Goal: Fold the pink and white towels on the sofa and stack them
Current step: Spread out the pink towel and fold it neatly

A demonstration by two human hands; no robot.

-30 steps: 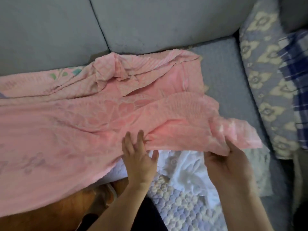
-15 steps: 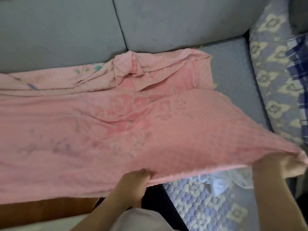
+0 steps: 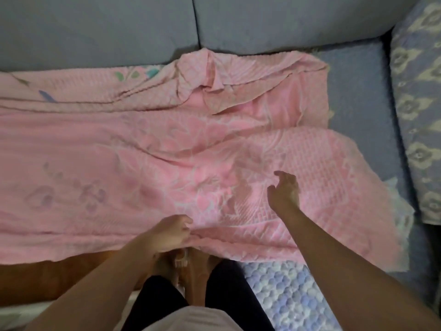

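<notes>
The pink towel lies spread over the sofa seat, its long axis running left to right across the view, its left end passing out of frame and its right end stopping short of the patterned cushion. It is a light pink weave with raised flower and grid patterns, faint purple and green flower prints toward the left, and its far right corner is folded back on itself in creases. The left hand grips the near edge, fingers curled round a pinch of cloth. The right hand hovers above the towel, fingers apart and loosely bent, holding nothing. Grey back cushions stand behind; a blue-and-white quilted cover hangs over the sofa front.
</notes>
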